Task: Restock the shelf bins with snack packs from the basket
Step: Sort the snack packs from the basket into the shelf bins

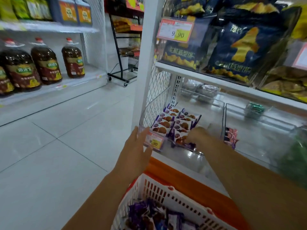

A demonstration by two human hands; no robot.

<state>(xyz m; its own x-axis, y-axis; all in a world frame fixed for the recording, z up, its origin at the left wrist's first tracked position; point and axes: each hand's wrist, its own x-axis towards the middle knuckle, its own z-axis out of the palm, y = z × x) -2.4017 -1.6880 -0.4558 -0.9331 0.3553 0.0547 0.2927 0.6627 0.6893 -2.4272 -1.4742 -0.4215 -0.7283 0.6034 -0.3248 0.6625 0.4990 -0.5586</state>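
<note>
The right hand (197, 135) pinches a purple snack pack (180, 139) at the front edge of the clear plastic shelf bin (143, 119); the left hand (134, 146), fingers straight and apart, is at the bin's front left corner, beside the yellow "9.90" tag (155, 142)

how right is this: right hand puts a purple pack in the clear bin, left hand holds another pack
Not quite: the head view shows the left hand open, holding nothing. The right hand does hold a purple pack in the clear bin.

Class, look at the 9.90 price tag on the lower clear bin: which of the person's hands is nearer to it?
Left. The left hand is open beside the price tag, at its left edge; the right hand holds a snack pack further right inside the bin.
</note>
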